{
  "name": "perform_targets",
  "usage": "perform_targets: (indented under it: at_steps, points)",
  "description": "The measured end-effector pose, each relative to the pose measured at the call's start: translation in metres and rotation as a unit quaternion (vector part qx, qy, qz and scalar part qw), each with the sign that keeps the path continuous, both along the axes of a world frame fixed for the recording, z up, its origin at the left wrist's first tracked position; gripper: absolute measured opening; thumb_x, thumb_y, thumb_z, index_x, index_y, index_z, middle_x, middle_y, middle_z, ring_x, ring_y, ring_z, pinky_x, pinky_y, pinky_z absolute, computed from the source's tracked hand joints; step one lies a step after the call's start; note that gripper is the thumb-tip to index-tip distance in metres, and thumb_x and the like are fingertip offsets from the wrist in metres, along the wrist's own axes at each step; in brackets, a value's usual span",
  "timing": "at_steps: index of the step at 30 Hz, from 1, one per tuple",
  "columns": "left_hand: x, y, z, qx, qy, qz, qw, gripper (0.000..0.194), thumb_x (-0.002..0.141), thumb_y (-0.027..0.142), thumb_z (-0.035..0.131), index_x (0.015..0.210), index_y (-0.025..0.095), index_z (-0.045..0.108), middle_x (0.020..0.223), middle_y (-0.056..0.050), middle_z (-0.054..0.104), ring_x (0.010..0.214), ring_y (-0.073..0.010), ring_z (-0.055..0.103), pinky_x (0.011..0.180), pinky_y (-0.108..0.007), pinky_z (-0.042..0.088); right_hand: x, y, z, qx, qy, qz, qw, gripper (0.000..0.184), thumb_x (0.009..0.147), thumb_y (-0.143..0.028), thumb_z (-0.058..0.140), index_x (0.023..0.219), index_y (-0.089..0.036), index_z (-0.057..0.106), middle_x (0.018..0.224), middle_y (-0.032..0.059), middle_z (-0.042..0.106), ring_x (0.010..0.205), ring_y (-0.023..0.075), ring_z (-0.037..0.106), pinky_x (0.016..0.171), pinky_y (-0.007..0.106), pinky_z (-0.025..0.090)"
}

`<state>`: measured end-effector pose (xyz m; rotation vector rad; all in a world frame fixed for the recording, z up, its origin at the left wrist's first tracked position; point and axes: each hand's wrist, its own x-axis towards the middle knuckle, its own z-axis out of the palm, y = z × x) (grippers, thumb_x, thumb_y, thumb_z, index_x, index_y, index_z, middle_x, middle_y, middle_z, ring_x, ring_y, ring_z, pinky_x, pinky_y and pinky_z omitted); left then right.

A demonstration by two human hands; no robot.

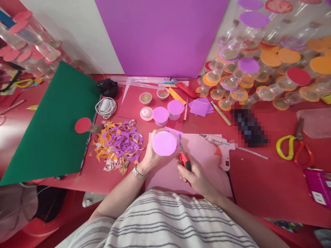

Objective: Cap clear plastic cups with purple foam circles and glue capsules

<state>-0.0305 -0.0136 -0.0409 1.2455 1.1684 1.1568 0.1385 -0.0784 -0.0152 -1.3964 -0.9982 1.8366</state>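
My left hand [149, 156] is closed around a clear plastic container with a round purple disc [164, 143] on the end facing me. Behind this disc juts the edge of a purple square sheet [173, 130]. My right hand [195, 177] grips a pair of red-handled scissors [184, 159], its blades pointing up beside the container and against or close to the purple sheet. Whether the blades are cutting I cannot tell. Both hands are above a pink sheet [160, 175] on the red table.
A heap of purple and orange scraps [126, 141] lies left, by a coiled white cable [106, 107] and a green board [54, 131]. Purple-topped containers [160, 115] stand ahead. Right are a glue gun [222, 148], yellow-and-red scissors [294, 148] and stacked bottle pieces [248, 65].
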Motion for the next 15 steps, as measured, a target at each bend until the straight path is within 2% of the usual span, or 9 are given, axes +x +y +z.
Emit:
perform_targets:
  at_steps: [3, 7, 10, 15]
  points:
    - [-0.0016, 0.0029, 0.001, 0.009, -0.008, -0.03, 0.999, 0.054, 0.063, 0.045, 0.09, 0.1, 0.027, 0.056, 0.104, -0.004, 0.067, 0.099, -0.0265, 0.066, 0.098, -0.049, 0.054, 0.0032, 0.0005, 0.0023, 0.011, -0.011, 0.007, 1.0, 0.03, 0.082, -0.044, 0.062, 0.098, -0.023, 0.051, 0.058, -0.0101, 0.042, 0.047, 0.0105, 0.041, 0.047, 0.025, 0.035]
    - [-0.0034, 0.0048, 0.0034, 0.002, -0.027, -0.047, 0.999, 0.057, 0.058, 0.04, 0.093, 0.101, 0.025, 0.057, 0.105, -0.006, 0.067, 0.101, -0.0287, 0.067, 0.098, -0.048, 0.053, 0.0056, -0.0005, 0.0024, 0.028, -0.032, 0.014, 0.999, 0.027, 0.081, -0.041, 0.061, 0.098, -0.022, 0.052, 0.065, -0.0072, 0.047, 0.051, 0.0105, 0.042, 0.049, 0.026, 0.038]
    - [-0.0043, 0.005, 0.0061, 0.008, -0.019, -0.052, 0.998, 0.054, 0.061, 0.036, 0.092, 0.103, 0.026, 0.058, 0.106, -0.006, 0.068, 0.104, -0.0287, 0.068, 0.1, -0.047, 0.053, 0.0055, -0.0015, 0.0023, 0.032, -0.034, 0.015, 0.999, 0.027, 0.082, -0.042, 0.059, 0.098, -0.022, 0.051, 0.065, -0.0074, 0.046, 0.051, 0.0108, 0.042, 0.05, 0.026, 0.038]
    - [-0.0056, 0.004, 0.0076, 0.004, -0.024, -0.053, 0.998, 0.049, 0.065, 0.038, 0.089, 0.103, 0.025, 0.06, 0.109, -0.007, 0.069, 0.105, -0.0291, 0.068, 0.102, -0.048, 0.053, 0.0061, -0.0012, 0.0051, 0.023, -0.036, 0.015, 0.999, 0.027, 0.081, -0.044, 0.059, 0.094, -0.023, 0.049, 0.062, -0.0082, 0.045, 0.051, 0.0114, 0.044, 0.049, 0.026, 0.038]
